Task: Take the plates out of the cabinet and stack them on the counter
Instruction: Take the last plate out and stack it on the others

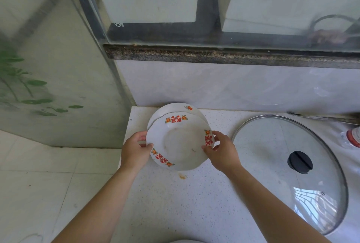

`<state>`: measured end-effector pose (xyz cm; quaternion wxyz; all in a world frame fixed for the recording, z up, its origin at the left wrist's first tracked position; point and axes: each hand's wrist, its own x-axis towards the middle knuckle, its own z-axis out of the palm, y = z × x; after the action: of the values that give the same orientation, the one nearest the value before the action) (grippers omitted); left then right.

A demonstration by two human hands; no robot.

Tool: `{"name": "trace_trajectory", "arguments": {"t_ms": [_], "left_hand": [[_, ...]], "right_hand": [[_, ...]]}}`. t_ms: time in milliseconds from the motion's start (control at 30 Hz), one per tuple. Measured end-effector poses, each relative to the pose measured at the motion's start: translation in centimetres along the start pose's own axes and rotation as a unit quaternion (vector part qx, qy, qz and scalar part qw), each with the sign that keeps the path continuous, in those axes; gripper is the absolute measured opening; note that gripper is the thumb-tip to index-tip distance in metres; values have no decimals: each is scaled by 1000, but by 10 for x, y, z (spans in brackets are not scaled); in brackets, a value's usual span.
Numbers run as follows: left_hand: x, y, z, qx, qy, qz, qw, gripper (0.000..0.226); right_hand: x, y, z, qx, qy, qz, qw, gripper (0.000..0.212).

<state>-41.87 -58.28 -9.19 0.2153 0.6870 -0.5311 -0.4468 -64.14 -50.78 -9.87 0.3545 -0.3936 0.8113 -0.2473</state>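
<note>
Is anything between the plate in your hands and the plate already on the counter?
Nothing visible. The held plate, gripped by the left hand and right hand, overlaps the lower plate. The glass lid lies apart, to the right.

upper plate [180,141] overlapping lower plate [175,109]; lid [272,145] right

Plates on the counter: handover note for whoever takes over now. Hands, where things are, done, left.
Left hand and right hand each grip opposite rims of the top plate.
It sits offset over a lower plate near the counter back corner; whether it rests on it, cannot tell.
Glass lid lies to the right.
Done: lower plate placed.
Left: settle and release top plate. Cabinet not in view.
</note>
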Motion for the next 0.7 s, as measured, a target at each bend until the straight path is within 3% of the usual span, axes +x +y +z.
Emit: {"name": "trace_trajectory", "arguments": {"t_ms": [300,700], "left_hand": [[10,8,2,16,-22,-8,1000,57],[24,7,8,36,-25,22,999,42]], "right_hand": [[7,0,6,33,26,-3,999,55],[28,3,17,42,41,0,998,58]]}}
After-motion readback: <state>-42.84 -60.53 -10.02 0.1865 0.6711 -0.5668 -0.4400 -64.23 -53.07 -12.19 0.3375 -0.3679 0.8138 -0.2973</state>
